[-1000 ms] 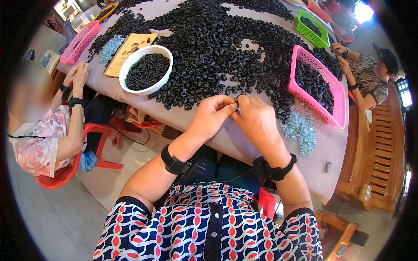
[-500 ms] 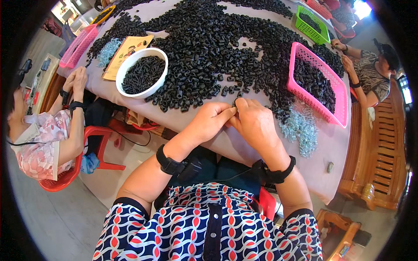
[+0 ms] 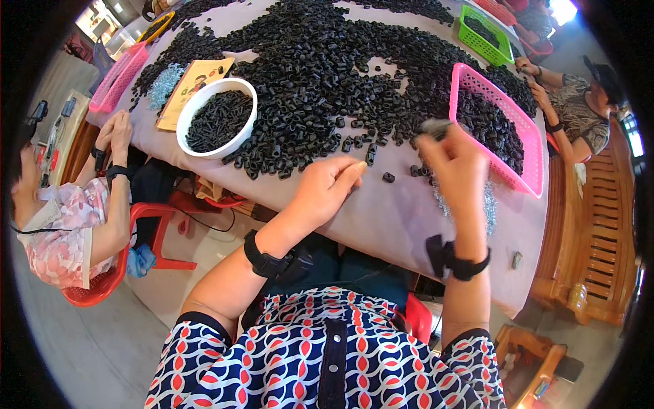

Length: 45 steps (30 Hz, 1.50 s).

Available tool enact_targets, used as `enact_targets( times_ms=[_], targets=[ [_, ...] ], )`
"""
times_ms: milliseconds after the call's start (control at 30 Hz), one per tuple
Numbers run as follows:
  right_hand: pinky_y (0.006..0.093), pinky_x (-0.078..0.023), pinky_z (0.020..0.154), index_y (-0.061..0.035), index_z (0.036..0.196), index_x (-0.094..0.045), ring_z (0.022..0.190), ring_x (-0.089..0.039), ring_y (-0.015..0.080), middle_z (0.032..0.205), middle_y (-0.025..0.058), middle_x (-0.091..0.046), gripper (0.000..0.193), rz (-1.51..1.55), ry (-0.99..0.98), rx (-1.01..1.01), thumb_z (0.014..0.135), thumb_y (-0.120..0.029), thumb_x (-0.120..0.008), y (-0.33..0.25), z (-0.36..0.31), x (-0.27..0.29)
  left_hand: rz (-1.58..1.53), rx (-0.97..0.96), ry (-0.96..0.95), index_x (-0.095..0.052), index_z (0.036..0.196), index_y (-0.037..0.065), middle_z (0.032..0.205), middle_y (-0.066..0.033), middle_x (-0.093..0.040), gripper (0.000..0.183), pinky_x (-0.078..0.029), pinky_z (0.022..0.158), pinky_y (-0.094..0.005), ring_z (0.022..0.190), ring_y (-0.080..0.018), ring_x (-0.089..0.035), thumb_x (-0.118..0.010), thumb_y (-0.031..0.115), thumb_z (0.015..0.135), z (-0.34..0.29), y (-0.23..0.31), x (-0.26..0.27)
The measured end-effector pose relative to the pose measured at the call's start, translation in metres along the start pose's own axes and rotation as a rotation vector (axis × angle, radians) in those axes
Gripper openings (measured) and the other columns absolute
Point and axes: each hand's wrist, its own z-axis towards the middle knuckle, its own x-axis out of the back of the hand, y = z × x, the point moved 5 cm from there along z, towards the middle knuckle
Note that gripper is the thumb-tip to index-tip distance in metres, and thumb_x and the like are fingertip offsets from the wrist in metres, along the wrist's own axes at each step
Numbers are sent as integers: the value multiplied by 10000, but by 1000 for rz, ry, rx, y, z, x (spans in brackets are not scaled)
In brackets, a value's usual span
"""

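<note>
My left hand is at the table's near edge, its fingers curled and the thumb pressed along the forefinger. Whatever it may hold is hidden. My right hand, smeared by motion, is raised beside the pink basket, with a small blurred black plastic piece at its fingertips. Beyond both hands spreads a large heap of short, hollow black plastic caps. One loose black cap lies between my hands. Clear bluish small springs or clips lie partly behind my right hand.
A white bowl of thin black pieces stands left, by a yellow booklet and another bluish pile. A green basket is far right. One person sits left, another right.
My hands were together at the table's edge and are now apart. The right has moved right and up toward the pink basket with a black piece; the left has shifted slightly left.
</note>
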Motion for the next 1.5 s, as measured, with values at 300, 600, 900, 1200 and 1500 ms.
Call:
enact_targets(
  times_ms=[300, 600, 900, 1200, 1500],
  targets=[
    [337, -471, 585, 18, 1048, -613, 587, -591, 193, 674, 110, -613, 299, -164, 257, 54, 777, -74, -697, 63, 41, 65, 879, -371, -12, -635, 1127, 74, 952, -114, -600, 287, -518, 758, -413, 859, -336, -630, -658, 145, 849, 26, 28, -20],
    [333, -473, 600, -8, 981, -592, 647, -616, 230, 750, 115, -638, 185, -190, -209, 29, 796, 6, -600, 28, -37, 29, 865, -347, -22, -653, 1006, 60, 942, -104, -601, 186, -506, 713, -383, 809, -295, -636, -669, 144, 841, 17, 24, -6],
    [425, -513, 688, 16, 914, -515, 780, -657, 376, 890, 203, -673, 130, 61, -218, -37, 803, 29, -581, 20, -42, 4, 788, -358, 15, -655, 1032, 63, 942, -111, -600, 210, -506, 716, -374, 808, -296, -636, -663, 118, 829, 16, 17, 0],
    [400, -504, 662, 12, 891, -524, 749, -648, 354, 852, 184, -657, 115, 45, -234, -7, 802, 20, -596, 31, -48, -7, 713, -387, 131, -673, 1031, 83, 975, -83, -622, 201, -520, 726, -374, 843, -293, -641, -668, 111, 832, 5, 14, -4],
    [371, -470, 627, 17, 868, -500, 683, -591, 299, 777, 151, -577, 128, -79, -226, 9, 783, 28, -596, 37, -46, -6, 691, -411, 157, -662, 998, 88, 949, -72, -614, 199, -520, 716, -374, 840, -282, -635, -693, 105, 803, 4, 13, -5]
  ],
)
